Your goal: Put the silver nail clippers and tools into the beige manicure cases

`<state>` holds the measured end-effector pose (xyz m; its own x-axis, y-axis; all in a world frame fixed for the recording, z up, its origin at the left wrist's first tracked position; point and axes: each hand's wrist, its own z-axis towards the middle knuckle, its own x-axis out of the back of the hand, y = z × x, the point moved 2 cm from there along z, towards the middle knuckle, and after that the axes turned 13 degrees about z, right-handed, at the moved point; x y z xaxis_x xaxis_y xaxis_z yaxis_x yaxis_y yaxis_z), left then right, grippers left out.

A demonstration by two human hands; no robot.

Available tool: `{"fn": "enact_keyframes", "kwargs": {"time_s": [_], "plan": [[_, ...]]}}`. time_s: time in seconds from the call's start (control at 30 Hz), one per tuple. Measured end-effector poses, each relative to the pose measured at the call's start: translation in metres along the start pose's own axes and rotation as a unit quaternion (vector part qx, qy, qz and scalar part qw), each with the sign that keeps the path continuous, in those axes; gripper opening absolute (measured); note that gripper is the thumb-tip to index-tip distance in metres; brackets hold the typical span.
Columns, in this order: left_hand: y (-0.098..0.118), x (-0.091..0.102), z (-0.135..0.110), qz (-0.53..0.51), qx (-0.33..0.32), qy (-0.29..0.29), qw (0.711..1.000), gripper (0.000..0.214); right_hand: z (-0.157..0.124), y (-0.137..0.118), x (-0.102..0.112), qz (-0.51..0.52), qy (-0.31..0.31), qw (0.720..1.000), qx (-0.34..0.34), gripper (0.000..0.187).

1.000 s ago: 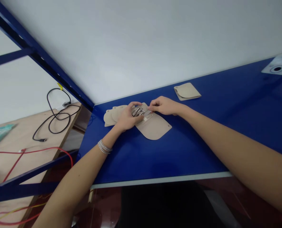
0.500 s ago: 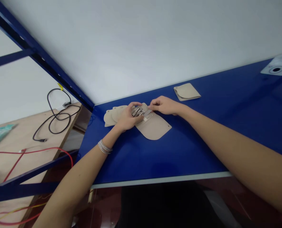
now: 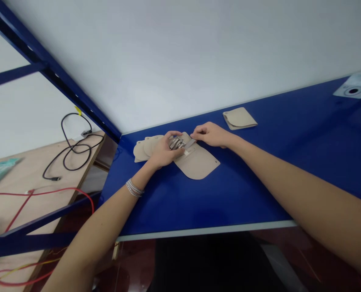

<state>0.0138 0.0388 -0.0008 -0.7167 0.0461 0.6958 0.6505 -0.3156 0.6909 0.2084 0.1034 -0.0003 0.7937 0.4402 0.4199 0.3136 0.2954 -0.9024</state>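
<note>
I'm seeing right fingertips [image 3: 196, 130] pinched together on slim steel tool [image 3: 190, 143]; left fingers [image 3: 172, 136] curling over and clamping bundle of steel tools [image 3: 176, 142]; bundle lying in open beige case [image 3: 197, 164]; left hand [image 3: 163, 151] and right hand [image 3: 212, 135] working just above case; beige pieces [image 3: 143, 149] touching case on left side; folded beige pouch [image 3: 239, 117] sitting well apart beyond right hand; blue table [image 3: 198, 202] carrying everything; bracelet [image 3: 134, 188] circling left wrist; black cable [image 3: 76, 150] and red cable [image 3: 55, 190] lying on wooden board [image 3: 22, 178] off to left.
</note>
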Motion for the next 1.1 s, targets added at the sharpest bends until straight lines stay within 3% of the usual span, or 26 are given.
{"fn": "enact_keyframes", "kwargs": {"time_s": [1.1], "plan": [[-0.0013, -0.0003, -0.0010, 0.013, 0.008, 0.008, 1.000, 0.048, 0.0020, 0.0043, 0.0057, 0.013, 0.044, 0.999, -0.022, 0.033]]}}
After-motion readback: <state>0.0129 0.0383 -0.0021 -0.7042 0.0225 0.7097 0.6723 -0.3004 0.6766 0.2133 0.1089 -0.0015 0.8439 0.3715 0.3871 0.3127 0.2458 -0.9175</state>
